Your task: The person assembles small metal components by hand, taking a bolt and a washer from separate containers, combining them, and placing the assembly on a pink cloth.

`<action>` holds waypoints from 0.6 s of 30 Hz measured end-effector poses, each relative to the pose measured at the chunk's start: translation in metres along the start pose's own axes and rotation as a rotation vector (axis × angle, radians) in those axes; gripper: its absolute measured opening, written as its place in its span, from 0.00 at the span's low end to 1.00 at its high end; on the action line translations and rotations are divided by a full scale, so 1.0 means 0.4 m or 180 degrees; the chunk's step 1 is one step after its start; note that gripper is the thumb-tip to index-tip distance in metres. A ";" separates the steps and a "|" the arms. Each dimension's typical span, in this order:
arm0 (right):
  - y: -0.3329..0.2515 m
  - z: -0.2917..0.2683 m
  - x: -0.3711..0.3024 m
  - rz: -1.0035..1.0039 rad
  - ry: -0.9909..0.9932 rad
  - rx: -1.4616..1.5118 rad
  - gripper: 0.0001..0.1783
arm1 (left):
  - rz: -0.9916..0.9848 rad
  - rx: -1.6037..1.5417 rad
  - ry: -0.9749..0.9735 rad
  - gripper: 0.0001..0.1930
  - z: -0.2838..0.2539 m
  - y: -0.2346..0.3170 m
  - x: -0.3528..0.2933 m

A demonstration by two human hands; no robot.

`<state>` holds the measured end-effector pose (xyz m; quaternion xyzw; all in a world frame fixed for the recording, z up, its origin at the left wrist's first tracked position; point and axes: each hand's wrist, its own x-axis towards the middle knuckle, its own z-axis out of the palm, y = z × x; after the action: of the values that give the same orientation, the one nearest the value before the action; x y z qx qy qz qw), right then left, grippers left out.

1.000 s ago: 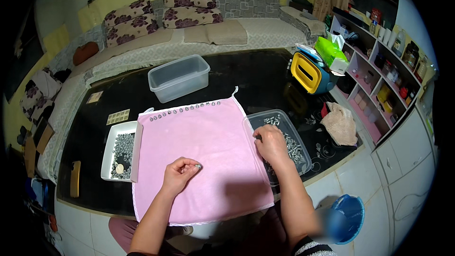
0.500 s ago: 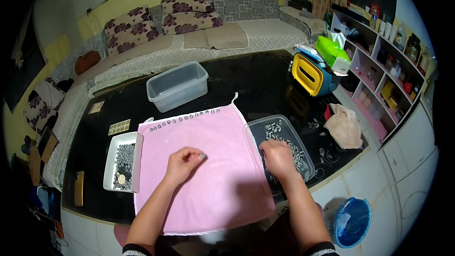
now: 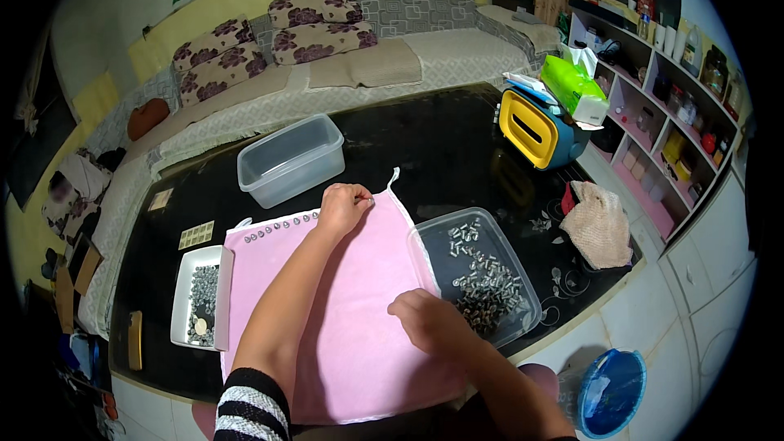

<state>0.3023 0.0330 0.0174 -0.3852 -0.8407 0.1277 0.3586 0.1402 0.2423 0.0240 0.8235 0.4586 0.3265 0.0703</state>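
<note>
A pink cloth [image 3: 343, 343] lies spread on the black table [image 3: 441, 155]. Along its far edge runs a row of small metal pieces [image 3: 278, 227]. My left hand [image 3: 343, 206] reaches to the right end of that row, its fingertips pinched together on a small metal piece. My right hand [image 3: 425, 320] rests on the cloth's right side with curled fingers, right beside a clear tray [image 3: 426, 233] holding many small metal parts [image 3: 483, 287]. Whether the right hand holds anything is hidden.
A white tray [image 3: 181, 294] of dark parts sits left of the cloth. An empty clear box [image 3: 290, 159] stands behind it. A yellow and blue container [image 3: 535, 126], a beige rag [image 3: 600, 224], a shelf [image 3: 678, 98] and a blue bucket [image 3: 612, 388] are to the right.
My left hand has moved from the middle of the cloth to the far edge by the row. My right hand has come out of the clear tray onto the cloth.
</note>
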 end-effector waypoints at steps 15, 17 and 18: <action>-0.033 0.040 0.029 -0.0021 0.0087 0.0485 0.09 | -0.0075 -0.0010 0.0151 0.12 -0.037 0.007 -0.026; -0.047 0.056 0.029 -0.0021 0.0052 0.0587 0.09 | -0.0205 -0.0205 -0.0182 0.12 -0.103 0.038 -0.077; -0.057 0.064 0.028 -0.0049 0.0030 0.0640 0.10 | -0.0301 -0.0269 -0.0327 0.12 -0.146 0.047 -0.112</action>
<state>0.2665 0.0276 0.0160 -0.3414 -0.8249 0.2069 0.4003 0.1020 0.1851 0.0560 0.8129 0.4786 0.2992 0.1437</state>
